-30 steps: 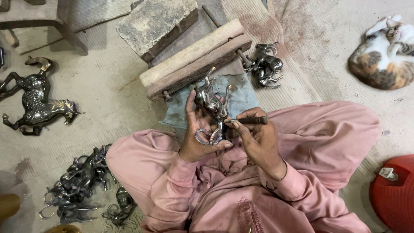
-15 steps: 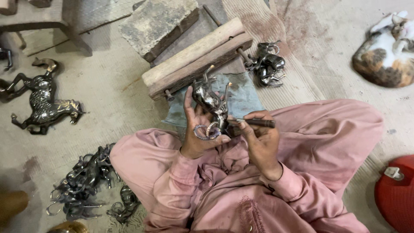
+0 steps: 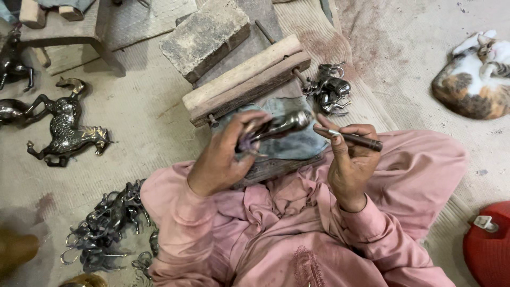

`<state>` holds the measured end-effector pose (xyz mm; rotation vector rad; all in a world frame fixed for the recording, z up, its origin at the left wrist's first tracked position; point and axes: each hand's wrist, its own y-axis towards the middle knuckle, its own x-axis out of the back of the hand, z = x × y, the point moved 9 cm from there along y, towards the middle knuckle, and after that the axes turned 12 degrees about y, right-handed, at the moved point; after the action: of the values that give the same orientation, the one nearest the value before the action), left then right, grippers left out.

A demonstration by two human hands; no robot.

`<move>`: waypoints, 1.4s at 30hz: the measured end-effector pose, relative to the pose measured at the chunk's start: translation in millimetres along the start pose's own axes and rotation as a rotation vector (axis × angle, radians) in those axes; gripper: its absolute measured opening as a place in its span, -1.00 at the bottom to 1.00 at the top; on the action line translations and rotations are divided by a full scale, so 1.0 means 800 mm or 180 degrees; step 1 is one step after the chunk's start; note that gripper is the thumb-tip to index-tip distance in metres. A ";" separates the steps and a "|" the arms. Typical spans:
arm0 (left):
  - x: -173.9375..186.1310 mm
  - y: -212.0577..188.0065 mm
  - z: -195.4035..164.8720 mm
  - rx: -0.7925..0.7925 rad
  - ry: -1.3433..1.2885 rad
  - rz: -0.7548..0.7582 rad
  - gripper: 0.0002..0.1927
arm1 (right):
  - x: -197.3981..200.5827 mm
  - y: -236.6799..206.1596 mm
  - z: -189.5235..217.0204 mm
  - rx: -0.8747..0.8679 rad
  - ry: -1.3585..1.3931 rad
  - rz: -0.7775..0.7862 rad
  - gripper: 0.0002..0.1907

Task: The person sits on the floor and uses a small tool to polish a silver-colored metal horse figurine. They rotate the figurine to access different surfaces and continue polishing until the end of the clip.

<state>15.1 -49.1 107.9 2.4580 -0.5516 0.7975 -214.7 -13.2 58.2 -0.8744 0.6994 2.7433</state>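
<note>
Just below the wooden clamp block (image 3: 245,79), left hand (image 3: 223,157) gripped a small metal figurine (image 3: 276,127), fingers closed round it. Right hand (image 3: 345,159), beside it, pinched a thin dark tool (image 3: 353,140) w/ tip near the figurine.

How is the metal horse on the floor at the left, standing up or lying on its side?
Lying on its side. The metal horse rests flat on the floor, legs spread sideways and its whole profile facing up.

One head cam only, looks steep down from above at lap and dusty grey floor (image 3: 133,133), quite near.
</note>
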 end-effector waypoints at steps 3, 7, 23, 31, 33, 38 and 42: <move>0.000 0.029 -0.008 -0.0159 0.0898 0.0346 -0.33 | -0.004 0.005 -0.013 -0.0212 0.0357 0.0140 -0.86; 0.014 0.046 -0.006 -0.0711 0.0826 -0.0059 -0.40 | 0.001 -0.001 -0.046 -0.0682 0.0610 0.0112 -0.81; -0.070 0.060 0.122 -0.0077 -0.1631 -0.1133 -0.63 | -0.011 -0.030 -0.055 -0.1036 0.0742 0.0658 -0.83; -0.109 0.074 0.156 0.0333 -0.3208 -0.0373 -0.57 | -0.044 0.014 -0.018 -0.0757 -0.0526 0.1347 -0.85; -0.109 0.072 0.160 0.0264 -0.3228 -0.0331 -0.61 | -0.047 0.024 -0.024 -0.0924 -0.0859 0.1324 -0.83; -0.101 0.063 0.158 0.0243 -0.2916 -0.0328 -0.64 | -0.067 0.025 -0.034 -0.0766 -0.1115 0.1374 -0.81; -0.098 0.061 0.147 0.0189 -0.2757 -0.0296 -0.64 | -0.077 0.013 -0.035 -0.0603 -0.1115 0.1292 -0.82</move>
<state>-18.2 -137.2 -8.9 2.7828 -0.6929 -0.3446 -154.0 -37.2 77.8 -0.2792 0.6087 3.2453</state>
